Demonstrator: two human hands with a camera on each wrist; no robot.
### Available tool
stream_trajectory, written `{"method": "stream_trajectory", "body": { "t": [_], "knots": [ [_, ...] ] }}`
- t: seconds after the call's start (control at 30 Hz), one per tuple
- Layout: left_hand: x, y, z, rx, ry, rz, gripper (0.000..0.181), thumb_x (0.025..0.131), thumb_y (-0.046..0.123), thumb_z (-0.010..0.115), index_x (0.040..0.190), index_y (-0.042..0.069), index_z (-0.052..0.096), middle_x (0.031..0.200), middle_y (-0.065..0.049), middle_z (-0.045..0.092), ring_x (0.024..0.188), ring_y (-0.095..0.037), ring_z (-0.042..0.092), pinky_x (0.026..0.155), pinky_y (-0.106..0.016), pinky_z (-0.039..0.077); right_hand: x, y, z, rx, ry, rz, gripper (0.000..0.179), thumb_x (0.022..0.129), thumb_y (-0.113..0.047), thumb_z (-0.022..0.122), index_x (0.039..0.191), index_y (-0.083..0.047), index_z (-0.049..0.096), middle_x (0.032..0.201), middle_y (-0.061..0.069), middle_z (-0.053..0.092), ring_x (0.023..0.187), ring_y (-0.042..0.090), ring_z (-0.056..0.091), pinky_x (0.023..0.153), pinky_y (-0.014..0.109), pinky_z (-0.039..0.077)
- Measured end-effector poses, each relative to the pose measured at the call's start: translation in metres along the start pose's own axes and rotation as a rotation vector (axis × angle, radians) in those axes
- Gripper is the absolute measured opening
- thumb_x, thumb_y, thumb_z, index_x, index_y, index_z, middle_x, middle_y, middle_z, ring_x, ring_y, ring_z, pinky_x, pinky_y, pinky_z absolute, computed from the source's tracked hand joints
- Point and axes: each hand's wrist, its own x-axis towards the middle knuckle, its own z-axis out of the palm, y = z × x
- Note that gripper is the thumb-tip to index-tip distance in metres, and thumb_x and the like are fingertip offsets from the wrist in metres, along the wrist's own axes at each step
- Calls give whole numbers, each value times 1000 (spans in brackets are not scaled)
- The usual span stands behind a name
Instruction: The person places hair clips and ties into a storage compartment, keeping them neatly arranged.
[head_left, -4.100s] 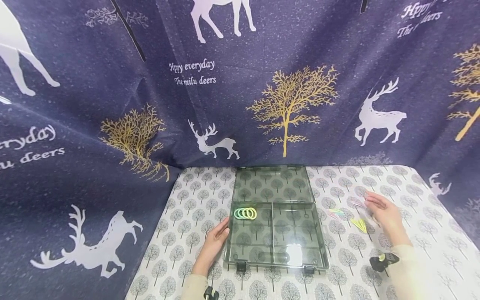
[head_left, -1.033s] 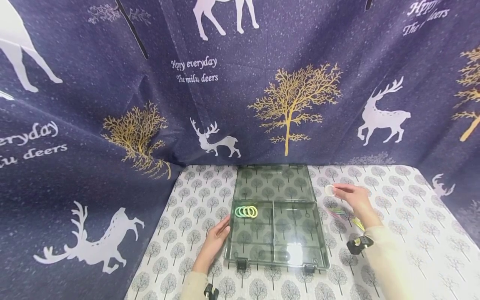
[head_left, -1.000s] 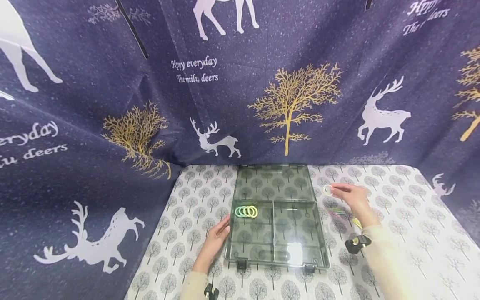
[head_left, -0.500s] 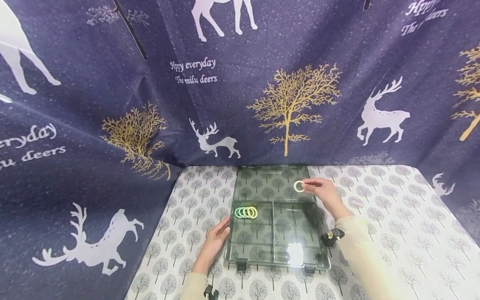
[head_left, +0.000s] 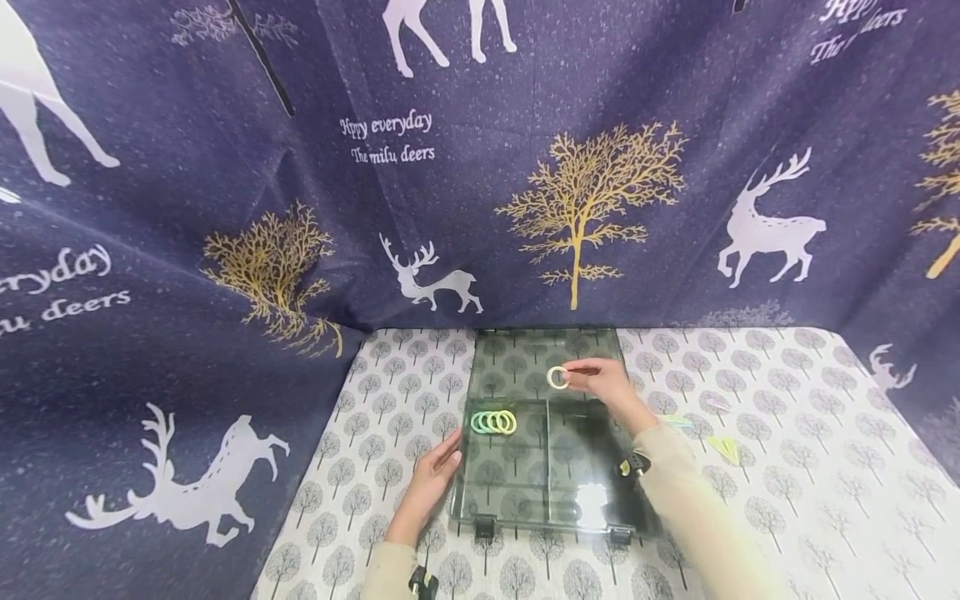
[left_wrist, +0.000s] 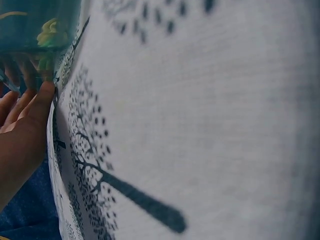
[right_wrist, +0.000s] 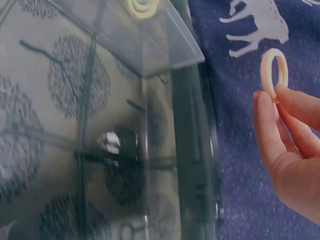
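My right hand [head_left: 606, 386] pinches a cream ring-shaped hair tie [head_left: 557, 377] between thumb and fingers, above the hinge side of a clear grey-green divided box [head_left: 548, 467]. In the right wrist view the hair tie [right_wrist: 273, 75] stands upright at the fingertips. A row of overlapping green-to-yellow hair ties [head_left: 493, 422] lies in the box's back left compartment. My left hand [head_left: 432, 475] rests against the box's left wall with its fingers extended. In the left wrist view the fingers [left_wrist: 42, 100] touch the clear wall.
The box's see-through lid [head_left: 517, 354] lies open toward the back curtain [head_left: 450, 208]. Right of the box, thin yellow pieces [head_left: 725, 450], pale green ones [head_left: 675, 421] and a pink one [head_left: 717, 405] lie on the tree-print cloth [head_left: 795, 500]. Two black latches [head_left: 485, 527] line the box's front.
My right hand has picked up the cream hair tie from the right of the box and carried it left over the lid's hinge side. The left hand has stayed at the box wall.
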Motion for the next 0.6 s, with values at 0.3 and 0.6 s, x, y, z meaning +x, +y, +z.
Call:
{"method": "stream_trajectory", "body": {
  "t": [0.3, 0.6],
  "knots": [
    [-9, 20, 0, -37, -23, 2, 47, 99, 8, 50, 145, 2, 39, 146, -19, 40, 135, -38, 37, 112, -46, 29, 3, 12, 32, -56, -96, -1, 26, 85, 3, 69, 108, 15, 64, 101, 25, 69, 86, 28, 71, 86, 46, 57],
    [-15, 33, 2, -38, -11, 43, 46, 99, 7, 49, 144, -1, 39, 146, -21, 39, 135, -40, 36, 113, -48, 27, 3, 16, 57, -270, -153, -32, 18, 85, -2, 71, 101, 6, 71, 90, 15, 72, 77, 20, 69, 79, 47, 59]
  ]
}}
